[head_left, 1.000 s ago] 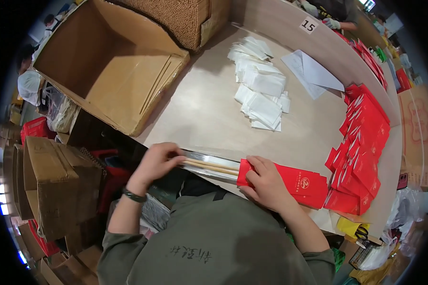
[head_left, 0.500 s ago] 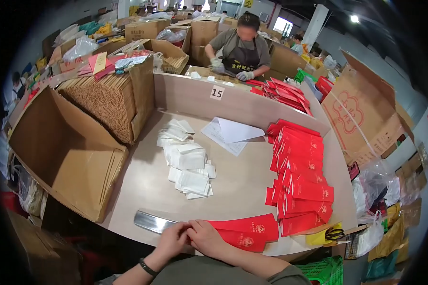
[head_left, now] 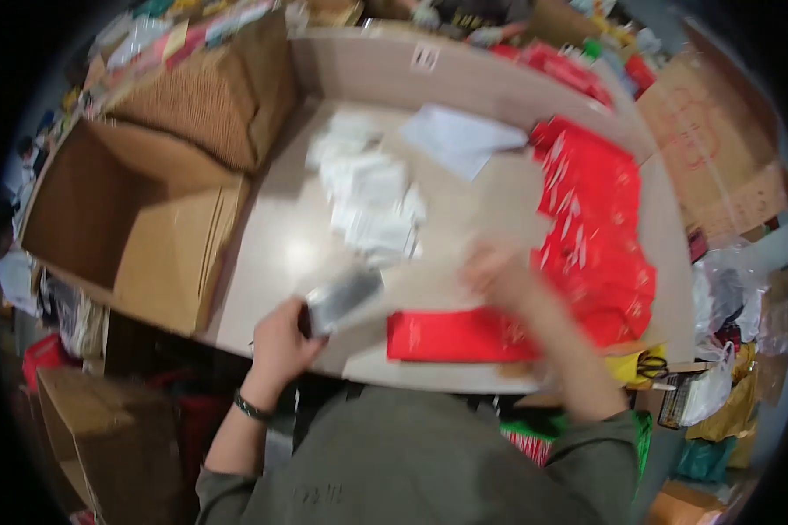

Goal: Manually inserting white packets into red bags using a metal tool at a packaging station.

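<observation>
My left hand [head_left: 282, 343] is closed around the near end of a shiny silver strip [head_left: 348, 297] with a dark edge, held tilted over the front of the table. What exactly the strip is cannot be made out. Blurred by motion, my right hand [head_left: 501, 278] hovers above a flat red paper sleeve [head_left: 446, 337] that lies along the front edge; its fingers are too smeared to read. A heap of small white packets [head_left: 372, 192] spreads across the middle of the table. Overlapping red sleeves [head_left: 591, 227] are piled on the right.
An open cardboard box [head_left: 162, 262] stands at the left, with a box of thin brown sticks [head_left: 193, 105] behind it. White papers [head_left: 460, 140] lie near the low partition [head_left: 359, 52]. Scissors [head_left: 652, 363] rest on something yellow at the right front corner.
My view has tipped downward. My left hand has picked up the silver strip from the table. My hands have parted, the right moving rightward and away from the front edge.
</observation>
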Available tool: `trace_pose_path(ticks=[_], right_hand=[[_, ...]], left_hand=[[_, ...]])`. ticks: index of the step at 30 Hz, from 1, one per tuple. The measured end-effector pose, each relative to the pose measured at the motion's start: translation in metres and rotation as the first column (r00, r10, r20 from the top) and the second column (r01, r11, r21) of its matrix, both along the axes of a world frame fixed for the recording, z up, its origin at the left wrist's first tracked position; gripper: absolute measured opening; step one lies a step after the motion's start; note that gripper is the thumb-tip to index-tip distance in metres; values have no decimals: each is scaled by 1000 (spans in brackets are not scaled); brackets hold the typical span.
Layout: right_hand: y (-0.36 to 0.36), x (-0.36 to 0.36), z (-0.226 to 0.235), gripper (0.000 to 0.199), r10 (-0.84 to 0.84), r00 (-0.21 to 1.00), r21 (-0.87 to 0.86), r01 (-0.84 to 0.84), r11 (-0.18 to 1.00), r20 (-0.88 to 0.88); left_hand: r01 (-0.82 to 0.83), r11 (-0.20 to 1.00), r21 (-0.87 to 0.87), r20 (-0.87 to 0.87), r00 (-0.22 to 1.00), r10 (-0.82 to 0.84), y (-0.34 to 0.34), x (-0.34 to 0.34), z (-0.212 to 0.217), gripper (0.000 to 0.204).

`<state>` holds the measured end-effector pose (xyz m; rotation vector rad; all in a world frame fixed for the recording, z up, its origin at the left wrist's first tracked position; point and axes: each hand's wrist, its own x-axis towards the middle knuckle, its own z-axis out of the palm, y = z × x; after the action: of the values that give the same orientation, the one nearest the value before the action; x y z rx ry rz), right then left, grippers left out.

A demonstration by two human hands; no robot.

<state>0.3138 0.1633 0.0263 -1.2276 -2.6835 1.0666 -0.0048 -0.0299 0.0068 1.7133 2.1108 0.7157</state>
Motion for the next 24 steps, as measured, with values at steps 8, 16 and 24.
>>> trace_pose_path(ticks=[8, 16, 24], right_hand=[[-82, -8, -31, 57, 408, 912, 251, -388, 887, -34], [-123, -53, -16, 32, -20, 999, 340, 35, 940, -49], [-119, -75, -37, 22, -154, 986, 190, 139, 972, 67]], left_hand=[[597, 801, 44, 524, 669, -527, -5, 67, -10, 59], [11, 972, -234, 200, 979, 36, -22, 40, -6, 49], [147, 980, -134, 76, 988, -138, -24, 28, -22, 65]])
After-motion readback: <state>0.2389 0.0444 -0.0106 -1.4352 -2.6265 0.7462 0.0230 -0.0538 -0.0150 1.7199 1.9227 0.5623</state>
